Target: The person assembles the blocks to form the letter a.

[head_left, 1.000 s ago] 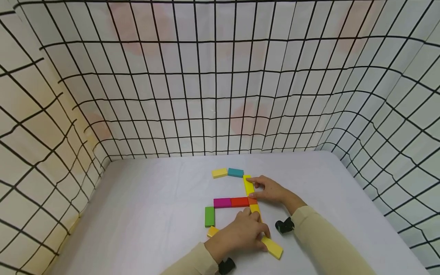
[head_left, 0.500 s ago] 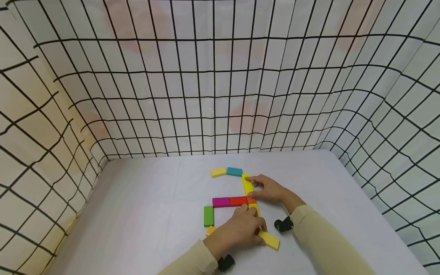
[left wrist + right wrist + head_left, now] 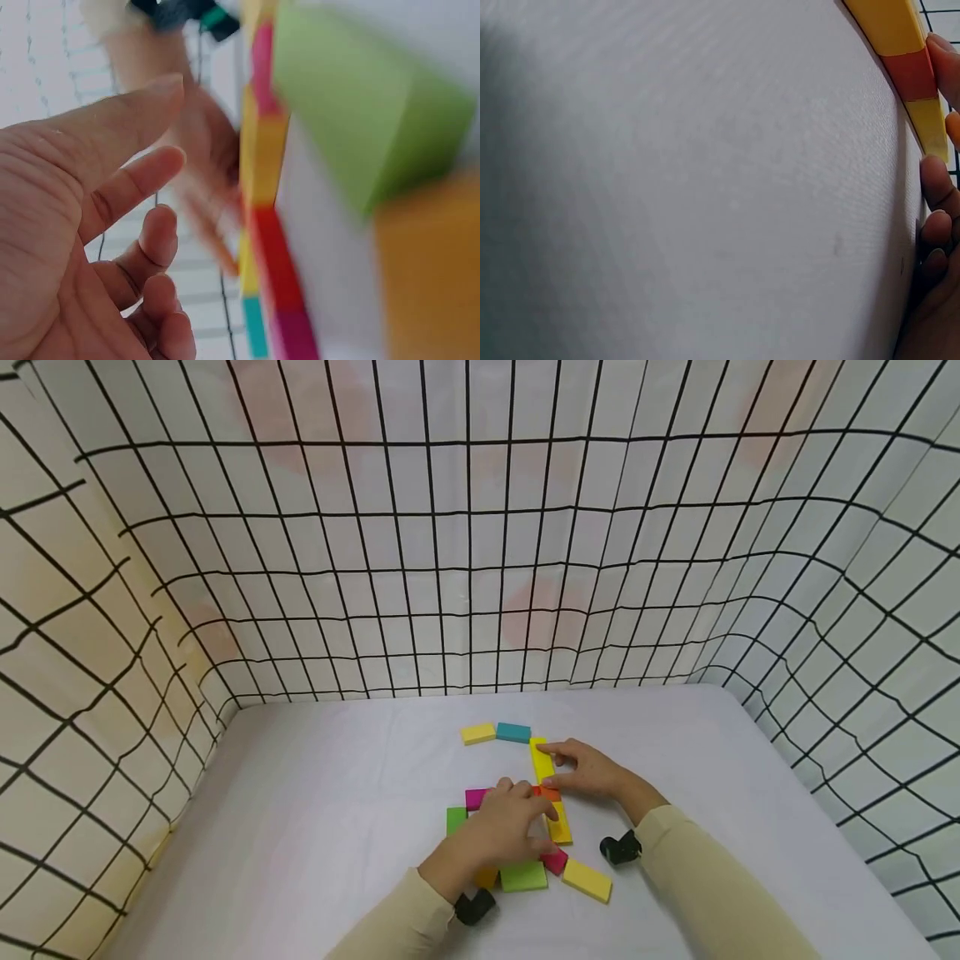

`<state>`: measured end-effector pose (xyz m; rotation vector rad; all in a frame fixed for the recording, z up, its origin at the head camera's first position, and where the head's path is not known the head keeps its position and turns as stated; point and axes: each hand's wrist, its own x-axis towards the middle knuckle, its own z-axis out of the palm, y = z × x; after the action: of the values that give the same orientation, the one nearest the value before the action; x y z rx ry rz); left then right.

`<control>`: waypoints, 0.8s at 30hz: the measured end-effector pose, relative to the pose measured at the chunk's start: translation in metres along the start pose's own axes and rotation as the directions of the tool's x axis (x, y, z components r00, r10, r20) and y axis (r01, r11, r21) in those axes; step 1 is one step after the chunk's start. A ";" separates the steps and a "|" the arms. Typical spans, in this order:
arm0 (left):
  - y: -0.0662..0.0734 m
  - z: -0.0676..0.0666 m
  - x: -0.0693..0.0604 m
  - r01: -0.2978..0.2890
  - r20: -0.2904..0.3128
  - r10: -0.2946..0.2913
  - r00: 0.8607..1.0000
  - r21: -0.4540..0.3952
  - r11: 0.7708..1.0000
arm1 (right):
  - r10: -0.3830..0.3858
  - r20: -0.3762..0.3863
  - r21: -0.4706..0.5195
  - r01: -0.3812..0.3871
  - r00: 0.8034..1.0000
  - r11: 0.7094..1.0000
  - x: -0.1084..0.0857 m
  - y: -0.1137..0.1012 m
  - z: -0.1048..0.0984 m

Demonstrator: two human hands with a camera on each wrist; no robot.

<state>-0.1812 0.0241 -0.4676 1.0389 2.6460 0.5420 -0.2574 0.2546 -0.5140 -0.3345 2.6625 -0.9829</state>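
My left hand (image 3: 495,827) hovers over the near blocks, fingers loosely bent, with nothing between them in the left wrist view. Below it are a light green block (image 3: 523,876), a pinkish-red block (image 3: 555,860) and an amber block (image 3: 486,878), partly covered. A pale yellow block (image 3: 587,881) lies beside the pinkish-red one. My right hand (image 3: 592,772) touches a bright yellow block (image 3: 541,762), index finger near its far end and thumb at its near end, beside an orange block (image 3: 550,794). A yellow block (image 3: 558,827) continues the row. The red block is mostly hidden.
At the back lie a pale yellow block (image 3: 477,734) and a teal block (image 3: 513,732). Magenta (image 3: 476,799) and green (image 3: 456,820) blocks show left of my left hand. Black wire mesh (image 3: 468,568) surrounds the white tabletop (image 3: 322,793) at back and sides.
My left hand shifts the pale yellow block slightly up and left, then lets go and moves left, uncovering the light green and pinkish-red blocks. My right hand stays in place.
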 end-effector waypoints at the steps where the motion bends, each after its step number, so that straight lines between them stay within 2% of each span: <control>1: -0.004 -0.005 -0.001 0.016 -0.015 -0.016 1.000 0.002 1.000 | 0.003 0.002 0.000 -0.003 1.000 1.000 0.000 0.000 0.000; 6: -0.032 -0.025 -0.010 0.072 -0.099 -0.075 0.992 -0.029 0.997 | 0.034 0.004 0.009 -0.034 0.999 0.999 0.003 0.000 0.001; 10: -0.054 -0.033 -0.020 0.115 -0.144 -0.124 0.982 -0.066 0.991 | 0.057 -0.001 -0.003 -0.057 0.998 0.998 0.004 0.005 0.001; 15: -0.078 -0.038 -0.034 0.160 -0.177 -0.175 0.969 -0.093 0.983 | 0.052 -0.003 0.000 -0.052 0.999 0.999 0.004 0.012 0.002; 24: -0.116 -0.037 -0.058 0.258 -0.254 -0.266 0.930 -0.065 0.964 | 0.039 -0.014 0.037 -0.038 0.999 0.999 0.003 0.015 0.002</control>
<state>-0.2224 -0.1043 -0.4783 0.6232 2.9311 0.6976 -0.2609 0.2638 -0.5253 -0.2680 2.6507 -1.0249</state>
